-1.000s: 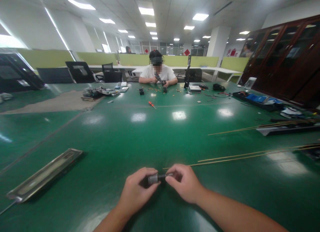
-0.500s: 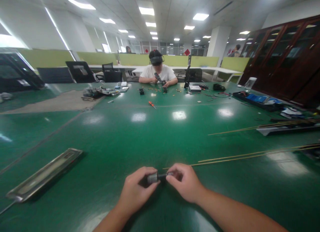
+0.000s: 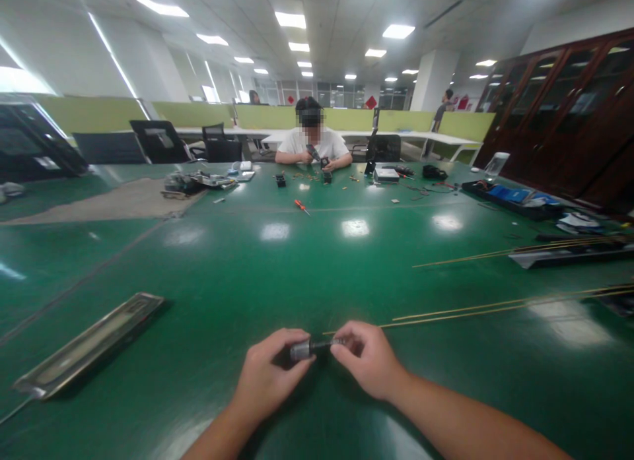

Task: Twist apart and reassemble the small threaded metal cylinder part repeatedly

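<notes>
Gripping a small metal cylinder [image 3: 300, 349]: left hand [image 3: 267, 375], right hand [image 3: 367, 358].

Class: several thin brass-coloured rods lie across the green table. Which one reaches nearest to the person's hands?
The lowest rod, running in from the right edge; its left tip ends just beside the right hand. The other rods lie farther back by the dark tray.

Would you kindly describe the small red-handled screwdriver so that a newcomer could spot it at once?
On the big green table, look toward the far side, just in front of the seated person in the white shirt. The screwdriver lies alone near the table's centre seam, the only bright red-orange item there.
</notes>
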Motion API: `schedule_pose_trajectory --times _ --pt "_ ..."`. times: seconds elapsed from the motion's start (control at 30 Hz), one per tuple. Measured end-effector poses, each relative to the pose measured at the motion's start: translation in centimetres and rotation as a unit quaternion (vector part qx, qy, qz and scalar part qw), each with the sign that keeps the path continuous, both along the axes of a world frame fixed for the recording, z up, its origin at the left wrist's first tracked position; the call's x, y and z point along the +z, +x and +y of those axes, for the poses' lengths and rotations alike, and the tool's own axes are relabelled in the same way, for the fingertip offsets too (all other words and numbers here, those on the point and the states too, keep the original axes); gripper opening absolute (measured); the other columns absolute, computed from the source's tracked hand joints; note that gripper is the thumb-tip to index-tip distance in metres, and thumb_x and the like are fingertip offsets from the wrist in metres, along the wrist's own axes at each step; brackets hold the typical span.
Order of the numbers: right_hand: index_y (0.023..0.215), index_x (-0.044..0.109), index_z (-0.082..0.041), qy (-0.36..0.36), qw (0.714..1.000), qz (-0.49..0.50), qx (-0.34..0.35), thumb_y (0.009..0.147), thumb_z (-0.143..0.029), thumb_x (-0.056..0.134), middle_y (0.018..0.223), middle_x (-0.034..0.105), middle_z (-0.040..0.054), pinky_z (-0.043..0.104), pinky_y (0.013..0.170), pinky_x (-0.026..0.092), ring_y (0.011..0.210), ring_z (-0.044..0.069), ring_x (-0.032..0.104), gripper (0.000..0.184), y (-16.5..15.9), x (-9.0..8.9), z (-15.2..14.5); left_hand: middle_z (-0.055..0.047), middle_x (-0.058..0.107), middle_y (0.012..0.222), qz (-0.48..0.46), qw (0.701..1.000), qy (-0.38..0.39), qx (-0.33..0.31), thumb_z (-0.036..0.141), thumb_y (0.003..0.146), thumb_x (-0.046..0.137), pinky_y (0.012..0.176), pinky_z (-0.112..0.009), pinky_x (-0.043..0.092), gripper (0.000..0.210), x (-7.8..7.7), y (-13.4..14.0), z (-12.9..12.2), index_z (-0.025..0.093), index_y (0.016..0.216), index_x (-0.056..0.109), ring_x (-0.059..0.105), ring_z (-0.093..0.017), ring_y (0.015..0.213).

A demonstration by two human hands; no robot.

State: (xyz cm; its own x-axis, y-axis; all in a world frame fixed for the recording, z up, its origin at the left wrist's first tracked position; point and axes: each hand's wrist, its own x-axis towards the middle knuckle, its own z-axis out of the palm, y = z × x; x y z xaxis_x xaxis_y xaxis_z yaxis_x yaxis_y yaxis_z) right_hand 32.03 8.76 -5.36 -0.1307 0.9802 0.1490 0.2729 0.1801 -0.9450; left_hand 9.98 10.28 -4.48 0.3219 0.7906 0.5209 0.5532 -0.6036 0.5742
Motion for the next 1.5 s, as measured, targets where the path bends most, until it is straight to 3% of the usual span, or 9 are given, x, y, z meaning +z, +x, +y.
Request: schedule_pose_trajectory --times 1.03,1.17,1.37,1.5 --pt "0.08 0.069 -0.016 0.032 0.999 0.019 -0.027 0.08 -0.022 0.068 0.065 0.06 -0.0014 0.022 0.055 0.041 0.058 0.012 0.053 0.006 0.1 0.2 -0.2 -0.001 0.077 0.091 -0.009 1.0 -0.024 0.018 0.026 0.076 0.077 0.075 -0.026 0.058 0.02 -0.2 -0.5 0.2 0.023 0.096 0.071 0.073 -0.018 0.082" --pt "0.079 0.068 -0.015 0.036 0.999 0.022 -0.03 0.079 -0.021 0.068 0.066 0.06 -0.0012 0.022 0.057 0.042 0.059 0.012 0.054 0.006 0.1 0.3 -0.2 -0.001 0.076 0.089 -0.009 0.998 -0.046 0.045 0.031 0.077 0.076 0.073 -0.027 0.057 0.021 0.2 -0.6 0.3 0.023 0.095 0.071 0.073 -0.019 0.08" --pt "0.079 0.069 -0.015 0.027 0.999 0.019 -0.016 0.079 -0.023 0.069 0.065 0.062 -0.0006 0.022 0.058 0.042 0.06 0.012 0.055 0.008 -0.1 0.4 -0.2 -0.003 0.073 0.085 -0.037 0.982 -0.124 0.14 0.046 0.073 0.077 0.073 -0.031 0.055 0.035 0.1 -0.9 0.6 0.02 0.093 0.066 0.07 -0.022 0.078" --pt "0.079 0.069 -0.014 0.027 0.999 0.026 -0.009 0.079 -0.023 0.069 0.065 0.062 -0.0004 0.022 0.057 0.042 0.058 0.012 0.055 0.009 -0.2 0.3 -0.2 -0.008 0.074 0.1 -0.115 0.964 -0.183 0.157 0.053 0.074 0.074 0.087 -0.037 0.055 0.048 -0.4 -1.2 1.2 0.019 0.106 0.063 0.071 -0.025 0.093"
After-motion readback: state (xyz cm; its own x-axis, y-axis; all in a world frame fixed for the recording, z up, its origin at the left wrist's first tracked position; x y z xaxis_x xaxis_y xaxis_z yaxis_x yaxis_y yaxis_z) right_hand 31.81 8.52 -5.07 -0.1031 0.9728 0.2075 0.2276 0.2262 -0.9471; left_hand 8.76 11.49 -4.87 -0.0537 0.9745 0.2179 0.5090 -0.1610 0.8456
